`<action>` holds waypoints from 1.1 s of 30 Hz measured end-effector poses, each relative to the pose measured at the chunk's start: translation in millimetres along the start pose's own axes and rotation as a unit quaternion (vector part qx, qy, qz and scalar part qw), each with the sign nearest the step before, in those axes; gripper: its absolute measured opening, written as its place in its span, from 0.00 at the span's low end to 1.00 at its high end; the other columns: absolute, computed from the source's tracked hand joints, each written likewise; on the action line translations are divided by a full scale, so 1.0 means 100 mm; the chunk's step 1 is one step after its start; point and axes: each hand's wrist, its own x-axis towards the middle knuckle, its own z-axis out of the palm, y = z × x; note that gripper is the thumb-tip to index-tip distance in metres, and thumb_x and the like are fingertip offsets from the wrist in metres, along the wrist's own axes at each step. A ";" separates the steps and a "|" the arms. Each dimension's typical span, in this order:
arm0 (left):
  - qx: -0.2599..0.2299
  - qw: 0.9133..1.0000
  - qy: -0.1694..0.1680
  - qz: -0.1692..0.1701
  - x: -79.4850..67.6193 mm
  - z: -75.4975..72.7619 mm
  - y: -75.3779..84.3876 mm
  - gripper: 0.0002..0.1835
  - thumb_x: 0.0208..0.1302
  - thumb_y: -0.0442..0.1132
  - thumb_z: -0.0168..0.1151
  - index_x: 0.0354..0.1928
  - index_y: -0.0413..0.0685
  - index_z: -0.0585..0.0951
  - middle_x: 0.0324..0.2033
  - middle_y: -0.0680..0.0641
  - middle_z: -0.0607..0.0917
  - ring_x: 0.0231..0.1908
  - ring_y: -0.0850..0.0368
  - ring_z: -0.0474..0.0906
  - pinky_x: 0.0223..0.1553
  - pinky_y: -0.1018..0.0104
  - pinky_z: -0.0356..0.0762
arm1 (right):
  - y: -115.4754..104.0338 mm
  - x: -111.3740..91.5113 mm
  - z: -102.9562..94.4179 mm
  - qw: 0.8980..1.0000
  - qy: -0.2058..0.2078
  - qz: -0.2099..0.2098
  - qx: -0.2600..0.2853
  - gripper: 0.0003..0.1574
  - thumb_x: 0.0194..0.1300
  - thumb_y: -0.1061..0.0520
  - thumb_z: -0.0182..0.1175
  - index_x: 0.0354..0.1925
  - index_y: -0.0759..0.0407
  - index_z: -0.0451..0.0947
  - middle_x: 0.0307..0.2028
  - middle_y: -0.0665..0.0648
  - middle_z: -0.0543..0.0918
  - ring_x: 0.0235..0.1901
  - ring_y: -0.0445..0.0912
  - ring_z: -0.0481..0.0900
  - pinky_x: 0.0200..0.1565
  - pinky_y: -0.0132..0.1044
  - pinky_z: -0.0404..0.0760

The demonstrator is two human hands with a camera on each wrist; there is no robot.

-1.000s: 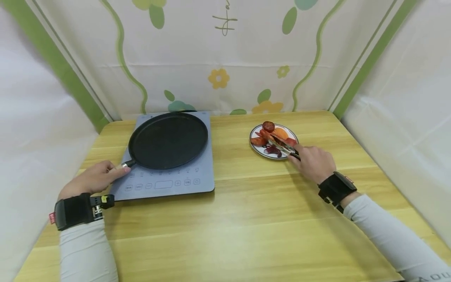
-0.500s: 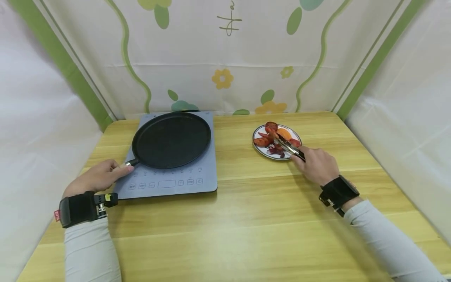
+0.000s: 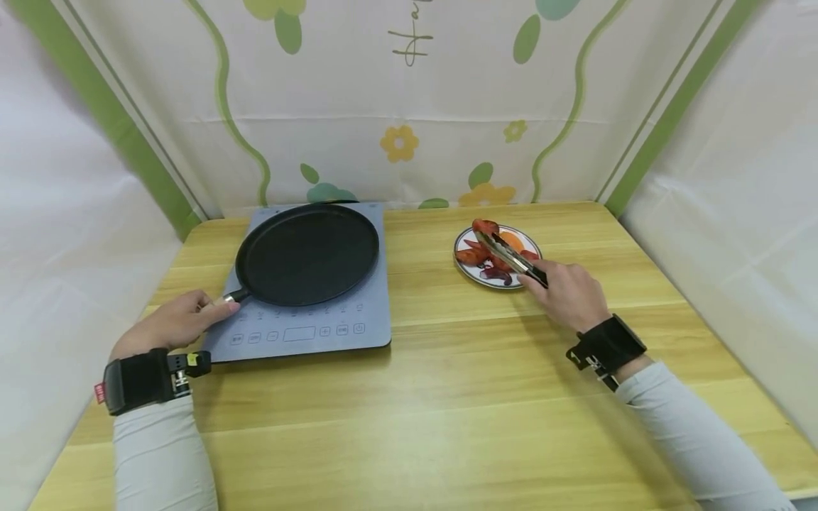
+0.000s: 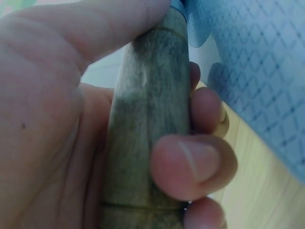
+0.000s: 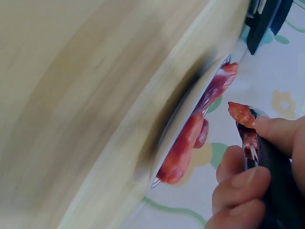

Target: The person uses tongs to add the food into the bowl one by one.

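Observation:
My left hand (image 3: 169, 323) grips the wooden handle (image 4: 147, 105) of a flat black frying pan (image 3: 307, 255), fingers curled round it in the left wrist view. The pan sits on a grey induction cooker (image 3: 281, 346). On the right, my right hand (image 3: 569, 291) holds metal tongs (image 3: 519, 262) with black grips over a small white plate (image 3: 461, 268). Between the tongs' tips is a reddish piece of food (image 5: 240, 114), apart from the plate in the right wrist view. Other red pieces (image 3: 471, 257) and an orange round piece (image 3: 511, 240) lie on the plate.
The wooden table (image 3: 409, 419) carries the cooker at left and the plate at right. A white cloth (image 3: 358, 92) with printed flowers stands behind, and plain white cloth walls (image 3: 722, 234) flank both sides.
The tongs, low among the food before, now stand higher with a reddish piece in their tips. My left hand and the pan stay in place; the head view shifts slightly.

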 end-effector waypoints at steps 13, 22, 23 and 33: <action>-0.012 1.000 0.005 0.005 0.00 0.02 -0.03 0.29 0.68 0.63 0.49 0.37 0.39 0.68 0.27 0.47 0.68 0.28 0.52 0.67 0.27 0.61 0.64 | -0.23 0.14 0.08 0.993 -0.005 -0.025 0.117 0.19 0.68 0.40 0.56 0.42 0.52 0.79 0.20 0.52 0.68 0.16 0.45 0.63 0.20 0.39 0.62; -0.006 1.000 0.002 0.003 0.01 0.01 -0.04 0.30 0.68 0.64 0.48 0.39 0.38 0.69 0.28 0.47 0.68 0.29 0.52 0.67 0.28 0.60 0.64 | -0.52 0.28 0.11 0.983 -0.001 -0.049 0.174 0.15 0.66 0.43 0.59 0.41 0.51 0.79 0.23 0.50 0.71 0.21 0.46 0.65 0.24 0.39 0.63; -0.004 1.000 0.002 0.004 0.01 0.01 -0.04 0.30 0.68 0.63 0.48 0.39 0.39 0.69 0.28 0.47 0.68 0.29 0.52 0.67 0.28 0.60 0.64 | -0.56 0.30 0.12 0.982 -0.001 -0.049 0.180 0.15 0.66 0.42 0.59 0.42 0.50 0.79 0.24 0.50 0.71 0.23 0.46 0.65 0.25 0.39 0.63; -0.003 1.000 0.003 0.000 -0.01 0.00 0.00 0.30 0.68 0.64 0.48 0.37 0.39 0.68 0.27 0.47 0.68 0.29 0.52 0.67 0.28 0.60 0.64 | -0.93 0.46 0.11 0.959 -0.047 -0.045 0.274 0.18 0.68 0.39 0.55 0.30 0.49 0.75 0.20 0.52 0.70 0.17 0.46 0.65 0.20 0.37 0.60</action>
